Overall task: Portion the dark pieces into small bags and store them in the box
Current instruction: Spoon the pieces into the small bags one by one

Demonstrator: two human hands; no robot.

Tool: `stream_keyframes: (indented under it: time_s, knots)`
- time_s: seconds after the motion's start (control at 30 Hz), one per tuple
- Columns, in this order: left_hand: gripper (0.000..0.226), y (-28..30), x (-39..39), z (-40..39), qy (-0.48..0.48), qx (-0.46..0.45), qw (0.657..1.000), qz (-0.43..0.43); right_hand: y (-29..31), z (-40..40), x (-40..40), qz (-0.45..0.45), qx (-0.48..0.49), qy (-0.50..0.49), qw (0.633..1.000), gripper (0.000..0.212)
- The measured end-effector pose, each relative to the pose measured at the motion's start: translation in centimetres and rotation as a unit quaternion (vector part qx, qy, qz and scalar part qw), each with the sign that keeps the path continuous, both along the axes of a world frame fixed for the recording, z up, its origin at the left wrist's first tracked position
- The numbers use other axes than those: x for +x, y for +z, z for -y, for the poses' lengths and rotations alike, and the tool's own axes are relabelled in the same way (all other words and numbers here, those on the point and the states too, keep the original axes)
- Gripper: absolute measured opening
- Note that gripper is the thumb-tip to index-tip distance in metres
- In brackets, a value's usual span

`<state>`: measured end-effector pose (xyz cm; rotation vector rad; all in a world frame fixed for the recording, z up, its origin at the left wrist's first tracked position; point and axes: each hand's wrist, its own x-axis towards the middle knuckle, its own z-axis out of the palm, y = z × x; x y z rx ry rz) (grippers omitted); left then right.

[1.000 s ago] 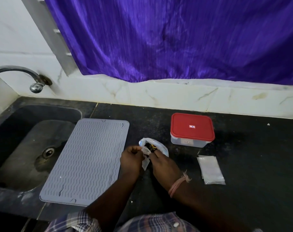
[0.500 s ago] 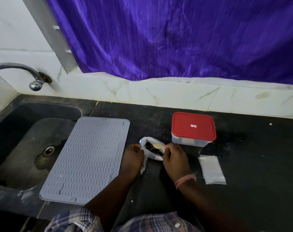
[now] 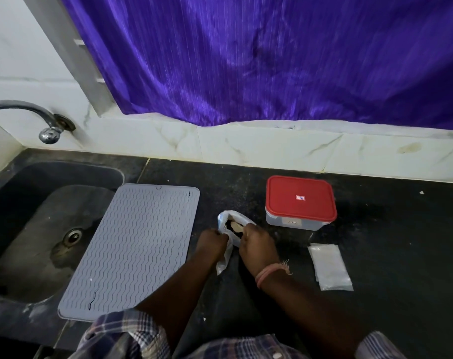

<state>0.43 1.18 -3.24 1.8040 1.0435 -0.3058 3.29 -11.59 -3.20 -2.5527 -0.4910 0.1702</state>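
Head view. The left hand grips the left edge of a white plastic bag, fingers curled into the film. The right hand pinches the bag's right edge, fingers curled; a pink thread band circles that wrist. The bag mouth stands open between the two sets of fingers, and dark pieces show inside beside something pale. The red-lidded box, lid on, sits just beyond and right of the right fingers, apart from them. A flat stack of small clear bags lies right of the right wrist. A grey ribbed mat lies left of the left fingers, overlapping the sink.
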Motion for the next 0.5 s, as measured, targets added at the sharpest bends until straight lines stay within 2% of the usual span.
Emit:
stream_keyframes:
  time_s: [0.1, 0.23, 0.37, 0.43, 0.5]
  knots:
    - [0.029, 0.0, 0.3, -0.1, 0.003, -0.034, 0.999, 0.001, 0.3, -0.3, 0.0, -0.035, -0.002, -0.001, 0.999, 0.014]
    - [0.047, -1.2, 0.9, -0.6, 0.005, -0.057, 0.997, 0.053, 0.7, 0.1, 0.0, -0.008, -0.053, 0.023, 0.998, 0.022]
    - [0.050, -1.4, 1.2, -1.0, -0.015, -0.080, 0.994, 0.066, 1.0, 0.5, 0.2, -0.007, -0.103, 0.036, 0.994, 0.025]
    - [0.050, -1.5, 1.3, -1.0, -0.018, -0.092, 0.994, 0.054, 1.1, 0.1, 0.4, -0.032, -0.075, 0.019, 0.997, 0.023]
    - [0.051, -1.7, 1.4, -1.0, -0.026, -0.092, 0.994, 0.051, 1.4, -0.5, 0.5, -0.067, -0.028, -0.038, 0.997, 0.021]
